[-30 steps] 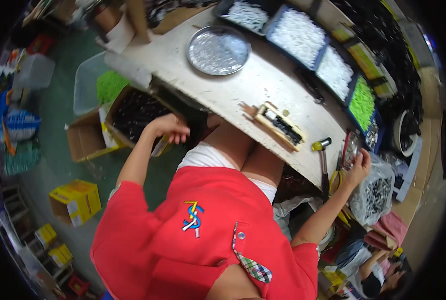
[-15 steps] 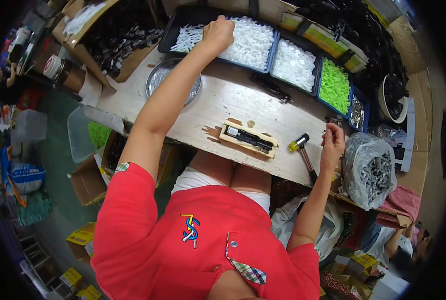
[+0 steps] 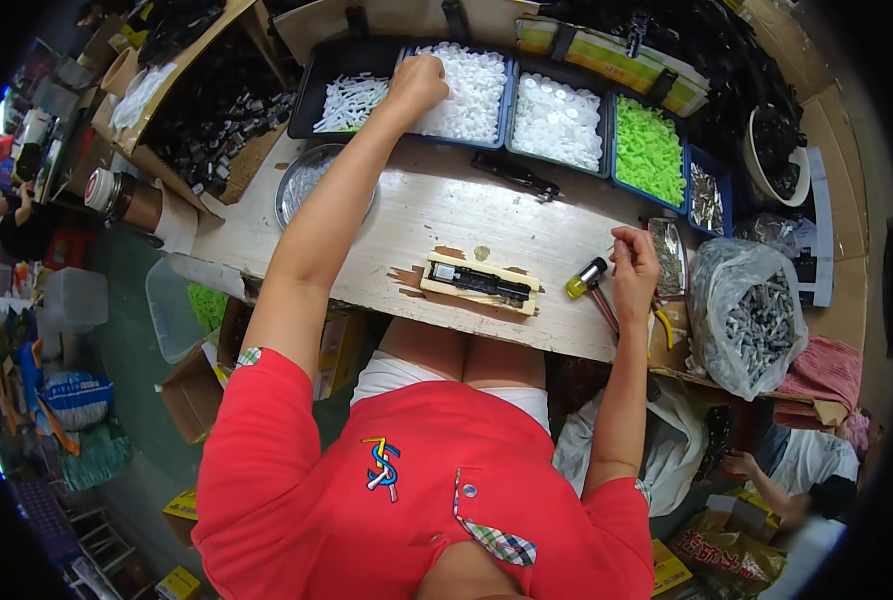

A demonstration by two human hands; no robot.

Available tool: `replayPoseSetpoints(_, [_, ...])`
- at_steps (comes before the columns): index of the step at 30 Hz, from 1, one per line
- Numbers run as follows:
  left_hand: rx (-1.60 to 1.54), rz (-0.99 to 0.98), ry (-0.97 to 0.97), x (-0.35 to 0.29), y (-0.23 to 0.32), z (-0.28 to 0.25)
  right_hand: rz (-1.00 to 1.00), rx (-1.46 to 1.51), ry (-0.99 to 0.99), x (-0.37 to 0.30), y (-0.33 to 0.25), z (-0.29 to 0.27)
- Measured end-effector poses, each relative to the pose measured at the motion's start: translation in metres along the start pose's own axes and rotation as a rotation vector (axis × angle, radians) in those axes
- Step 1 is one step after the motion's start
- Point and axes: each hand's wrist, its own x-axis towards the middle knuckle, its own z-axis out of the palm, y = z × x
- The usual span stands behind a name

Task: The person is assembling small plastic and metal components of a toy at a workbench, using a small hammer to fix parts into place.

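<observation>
My left hand (image 3: 419,86) reaches to the left edge of a blue bin of small white plastic parts (image 3: 471,95). Its fingers are bent and closed, and their tips are hidden behind the hand. Above the bench's right part is my right hand (image 3: 633,265), its fingers curled in a pinch; I cannot make out what they hold, if anything. Beside it lies a mallet (image 3: 586,278) with a yellow-and-black head, its handle partly behind my forearm. In front of me a cream-coloured block fixture (image 3: 435,284) cradles a long black part (image 3: 496,286) with a silvery end.
Along the back stand a bin of white sticks (image 3: 354,98), one of white discs (image 3: 556,118) and one of green pieces (image 3: 649,150). A round metal dish (image 3: 283,190) sits under my left forearm. At right are yellow-handled pliers (image 3: 663,325) and a plastic bag of grey parts (image 3: 751,330).
The whole view has shifted a little. My right hand has moved left, close over the mallet, and the pliers and a small tray now show. My left hand stays at the white parts.
</observation>
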Motion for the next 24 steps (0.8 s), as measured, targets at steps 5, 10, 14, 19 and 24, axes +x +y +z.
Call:
replayPoseSetpoints(5, [-0.206, 0.087, 0.177, 0.000, 0.000, -0.014, -0.019, -0.017, -0.001, -0.004, -0.002, -0.009])
replayPoseSetpoints(10, [-1.063, -0.094, -0.022, -0.015, 0.000, -0.034, 0.019, 0.003, 0.015, -0.007, -0.005, -0.011])
replayPoseSetpoints(14, [-1.326, -0.117, -0.160, -0.072, 0.024, -0.043, 0.054, 0.220, 0.042, -0.010, -0.011, -0.001])
replayPoseSetpoints(19, [-1.717, -0.216, -0.491, -0.170, 0.055, -0.018, 0.197, 0.554, -0.071, -0.028, -0.056, 0.025])
replayPoseSetpoints(24, [-1.779, -0.264, -0.627, -0.217, 0.057, -0.007, 0.177, 0.702, -0.233, -0.044, -0.081, 0.053])
